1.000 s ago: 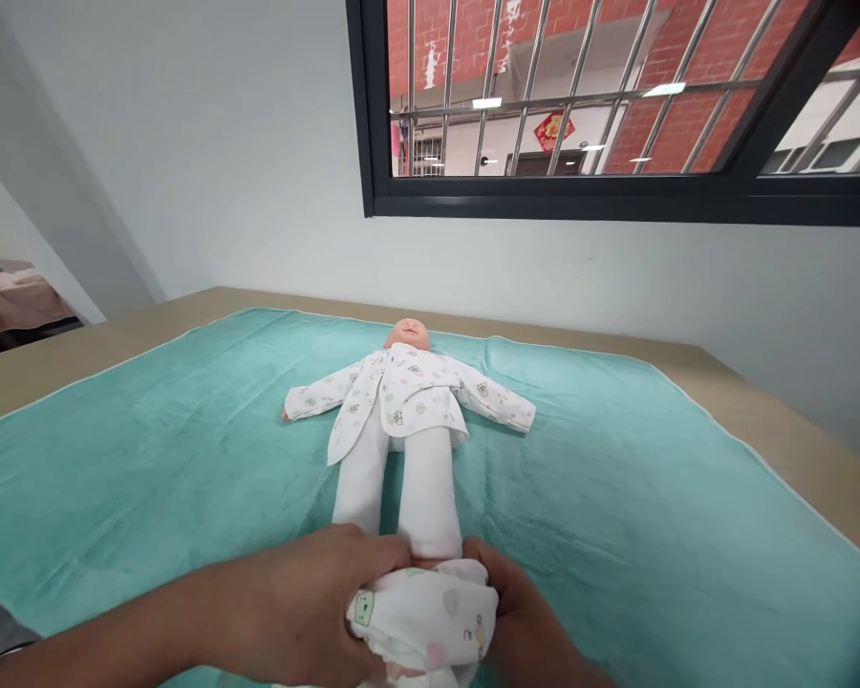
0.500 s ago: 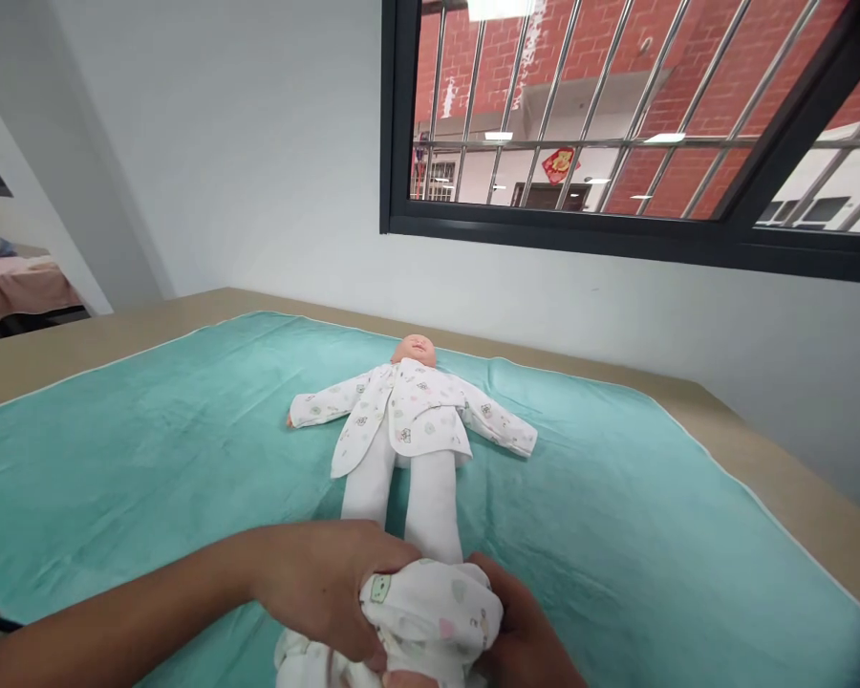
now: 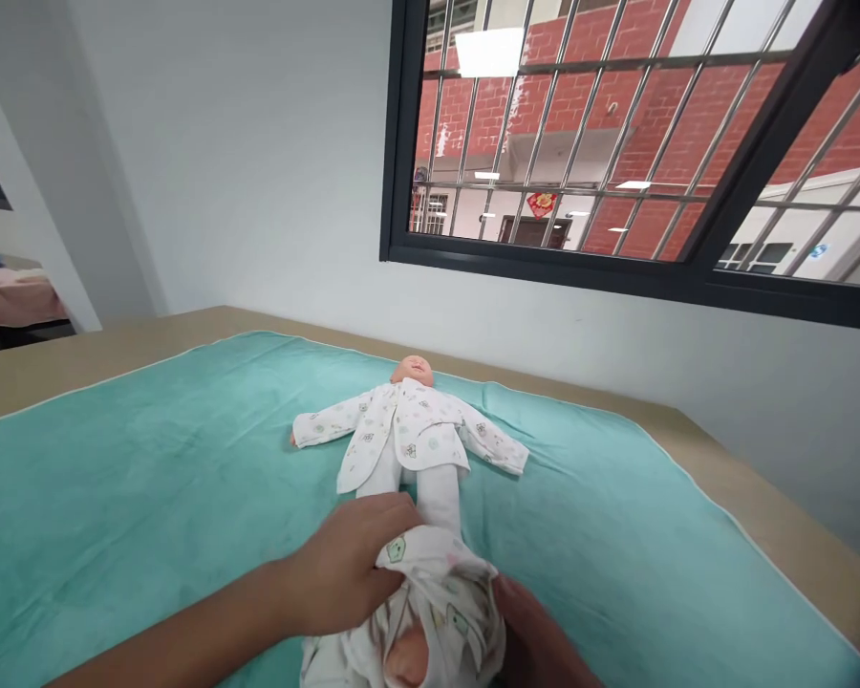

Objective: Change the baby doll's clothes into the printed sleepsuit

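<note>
A baby doll [image 3: 410, 435] lies on its back on a teal blanket [image 3: 150, 468], head toward the wall, arms spread, in a white printed top. Its white legs point toward me. Bunched printed white trousers [image 3: 440, 612] cover the doll's lower legs, and a bare foot pokes out of the cloth at the bottom. My left hand [image 3: 351, 569] grips the trousers' upper left edge with the fingers curled over it. My right hand [image 3: 537, 635] is pressed against the right side of the bunched cloth; its fingers are mostly hidden behind it.
The blanket covers a tan table [image 3: 760, 497] set against a pale wall. Above is a black-framed window [image 3: 616, 153] with metal bars. At far left a doorway shows a bed with pink bedding [image 3: 10, 301].
Both hands have slid the bunched trousers farther up the doll's legs toward its body. The camera has tilted up slightly.
</note>
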The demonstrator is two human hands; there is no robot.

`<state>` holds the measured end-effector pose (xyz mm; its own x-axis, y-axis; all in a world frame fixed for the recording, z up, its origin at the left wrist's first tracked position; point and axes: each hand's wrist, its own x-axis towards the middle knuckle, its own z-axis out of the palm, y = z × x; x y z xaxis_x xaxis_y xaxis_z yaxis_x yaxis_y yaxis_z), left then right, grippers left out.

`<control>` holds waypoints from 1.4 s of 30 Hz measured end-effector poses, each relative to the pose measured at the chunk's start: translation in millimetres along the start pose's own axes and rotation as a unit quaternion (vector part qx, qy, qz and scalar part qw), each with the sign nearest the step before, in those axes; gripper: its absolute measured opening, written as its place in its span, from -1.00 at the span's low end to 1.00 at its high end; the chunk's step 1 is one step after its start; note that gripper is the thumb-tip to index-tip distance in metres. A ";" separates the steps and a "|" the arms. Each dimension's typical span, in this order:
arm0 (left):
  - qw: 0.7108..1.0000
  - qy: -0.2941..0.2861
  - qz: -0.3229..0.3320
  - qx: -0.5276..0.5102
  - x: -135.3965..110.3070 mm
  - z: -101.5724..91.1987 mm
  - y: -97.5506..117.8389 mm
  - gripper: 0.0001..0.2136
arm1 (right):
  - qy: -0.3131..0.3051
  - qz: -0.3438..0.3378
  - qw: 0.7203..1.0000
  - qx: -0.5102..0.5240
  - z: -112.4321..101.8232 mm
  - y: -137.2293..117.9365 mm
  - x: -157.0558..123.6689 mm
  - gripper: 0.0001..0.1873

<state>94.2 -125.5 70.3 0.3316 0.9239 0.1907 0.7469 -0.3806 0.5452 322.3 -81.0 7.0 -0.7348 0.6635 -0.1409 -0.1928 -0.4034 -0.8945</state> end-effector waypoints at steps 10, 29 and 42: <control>0.992 -0.023 -0.039 -0.116 2.9 -0.1 -2.9 -0.36 | -0.026 0.001 0.976 -0.218 -17.7 -27.8 13.7 -0.61; 0.993 -0.050 0.062 -0.086 4.7 7.0 13.1 -0.24 | 0.137 -0.085 0.987 -0.019 20.5 -13.9 49.0 -0.72; 0.962 -0.084 0.009 -0.258 -4.7 -5.3 5.1 -0.19 | 0.195 -0.266 0.874 -0.357 -8.6 -41.7 83.9 -0.84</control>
<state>93.4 -131.6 76.5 0.4623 0.8819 0.0923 0.3693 -0.2861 0.8842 274.3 -3.2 28.9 -0.3599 0.8581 0.3664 0.1172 0.4311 -0.8946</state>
